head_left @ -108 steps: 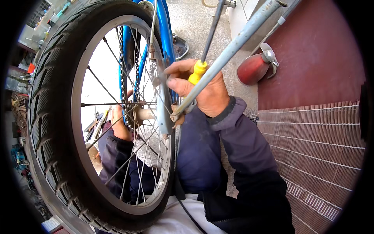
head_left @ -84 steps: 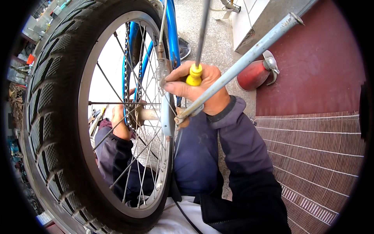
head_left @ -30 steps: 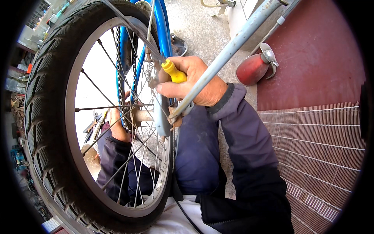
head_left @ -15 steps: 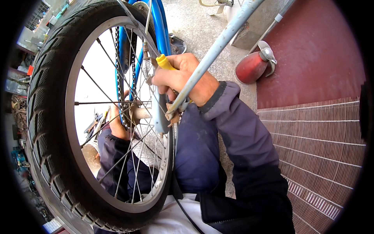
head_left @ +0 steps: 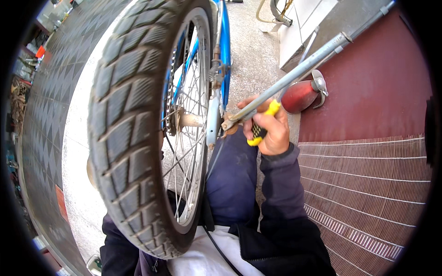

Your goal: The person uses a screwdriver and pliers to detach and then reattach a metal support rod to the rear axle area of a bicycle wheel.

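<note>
My right hand (head_left: 276, 132) is closed round a screwdriver with a yellow and black handle (head_left: 258, 132). It is just right of the lower end of a grey metal tube (head_left: 285, 80), its fingers reaching behind the tube. That end meets a worn bracket (head_left: 230, 129) beside the wheel hub (head_left: 191, 120). The bicycle wheel (head_left: 131, 115), with a thick black tyre and thin spokes, stands upright before me, next to the blue frame (head_left: 225, 60). My left forearm goes behind the tyre, which hides the left hand.
A red flask-like vessel with a metal top (head_left: 301, 95) lies behind the tube. To the right are a dark red panel (head_left: 368, 78) and a slatted mat (head_left: 363, 184). A white block (head_left: 304, 27) stands at the back. Dark patterned tiles (head_left: 60, 115) cover the left floor.
My right hand has drawn back to the right with the screwdriver, from the spokes to beyond the tube. The wheel looks turned toward me, and my left hand has gone out of sight.
</note>
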Demonstrator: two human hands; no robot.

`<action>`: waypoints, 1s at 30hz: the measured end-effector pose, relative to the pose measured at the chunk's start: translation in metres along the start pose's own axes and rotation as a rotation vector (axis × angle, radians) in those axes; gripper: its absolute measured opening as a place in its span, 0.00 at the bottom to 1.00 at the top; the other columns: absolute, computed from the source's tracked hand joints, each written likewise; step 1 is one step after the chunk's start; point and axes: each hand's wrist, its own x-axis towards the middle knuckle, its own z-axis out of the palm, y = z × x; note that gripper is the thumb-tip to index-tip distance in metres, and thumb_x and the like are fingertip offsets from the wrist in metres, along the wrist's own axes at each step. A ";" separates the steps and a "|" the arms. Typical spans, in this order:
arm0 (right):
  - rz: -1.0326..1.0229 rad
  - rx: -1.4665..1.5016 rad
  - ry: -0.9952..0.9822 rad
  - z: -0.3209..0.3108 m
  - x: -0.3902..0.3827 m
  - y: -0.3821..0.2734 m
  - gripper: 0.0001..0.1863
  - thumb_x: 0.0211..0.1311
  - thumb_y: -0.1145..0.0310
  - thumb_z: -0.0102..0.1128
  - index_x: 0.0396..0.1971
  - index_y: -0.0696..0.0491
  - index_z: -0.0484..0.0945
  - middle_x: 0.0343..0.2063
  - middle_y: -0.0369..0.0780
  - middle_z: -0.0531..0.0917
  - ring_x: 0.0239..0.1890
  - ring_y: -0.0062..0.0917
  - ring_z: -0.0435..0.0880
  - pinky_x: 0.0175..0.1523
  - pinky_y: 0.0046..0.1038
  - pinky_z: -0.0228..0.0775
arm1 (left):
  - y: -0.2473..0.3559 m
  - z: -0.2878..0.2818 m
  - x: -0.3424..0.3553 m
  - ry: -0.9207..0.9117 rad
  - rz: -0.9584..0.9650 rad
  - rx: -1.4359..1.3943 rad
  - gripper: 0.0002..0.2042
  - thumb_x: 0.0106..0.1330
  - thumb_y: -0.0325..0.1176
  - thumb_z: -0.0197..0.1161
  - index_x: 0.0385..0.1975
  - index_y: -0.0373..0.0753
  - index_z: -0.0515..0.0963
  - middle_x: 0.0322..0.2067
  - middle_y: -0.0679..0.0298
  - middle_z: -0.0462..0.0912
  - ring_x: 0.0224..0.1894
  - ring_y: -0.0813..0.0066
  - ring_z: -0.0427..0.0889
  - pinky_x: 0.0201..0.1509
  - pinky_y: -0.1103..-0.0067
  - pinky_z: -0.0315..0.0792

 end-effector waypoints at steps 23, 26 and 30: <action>-0.207 -0.037 0.004 0.034 -0.006 0.023 0.15 0.66 0.62 0.57 0.40 0.61 0.78 0.41 0.49 0.81 0.25 0.24 0.78 0.27 0.24 0.71 | -0.041 -0.012 -0.098 0.015 -0.159 0.478 0.21 0.72 0.46 0.48 0.29 0.32 0.75 0.21 0.56 0.80 0.26 0.68 0.79 0.37 0.73 0.72; -0.223 -0.064 0.057 0.039 -0.008 0.017 0.14 0.66 0.64 0.57 0.39 0.61 0.78 0.40 0.49 0.81 0.24 0.24 0.77 0.27 0.23 0.70 | -0.040 -0.006 -0.090 0.037 -0.102 0.518 0.23 0.73 0.45 0.46 0.22 0.33 0.74 0.15 0.60 0.77 0.20 0.71 0.76 0.31 0.74 0.71; -0.224 -0.059 0.095 0.048 -0.011 0.010 0.14 0.66 0.64 0.57 0.38 0.61 0.78 0.37 0.47 0.82 0.24 0.22 0.77 0.28 0.22 0.70 | -0.042 -0.006 -0.088 0.050 -0.088 0.523 0.23 0.73 0.44 0.46 0.20 0.33 0.74 0.13 0.62 0.75 0.18 0.73 0.75 0.29 0.75 0.70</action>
